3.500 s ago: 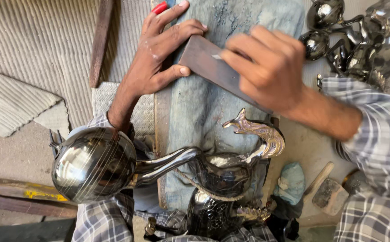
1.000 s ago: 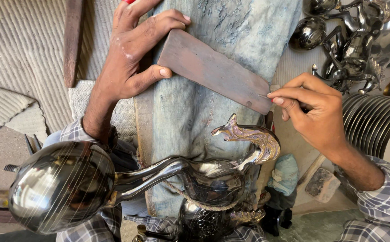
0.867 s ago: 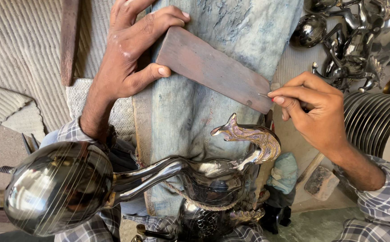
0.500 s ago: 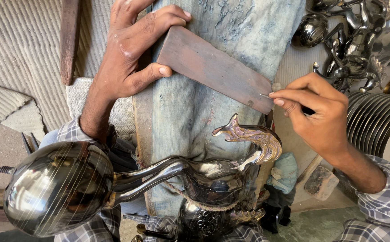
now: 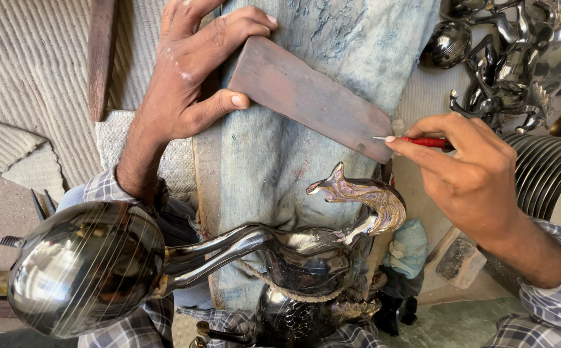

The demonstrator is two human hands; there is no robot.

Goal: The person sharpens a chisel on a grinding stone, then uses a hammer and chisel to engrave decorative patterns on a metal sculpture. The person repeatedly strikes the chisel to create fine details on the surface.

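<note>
Ribbed grey matting [image 5: 29,71] backs a denim-covered plank [image 5: 358,45], and on it the left hand [image 5: 190,84] lies spread, fingers and thumb clamping the near end of a flat brown stone [image 5: 309,106]. Right hand [image 5: 467,174] pinches a thin red-handled tool [image 5: 422,141], its fine metal tip right at the stone's far corner. Just below, a shiny metal bird figure [image 5: 351,200] with curved neck and round polished body [image 5: 87,267] rests against checked sleeves. Top right, a heap of dark metal castings [image 5: 506,51], with ridged discs [image 5: 551,174] beside the wrist
</note>
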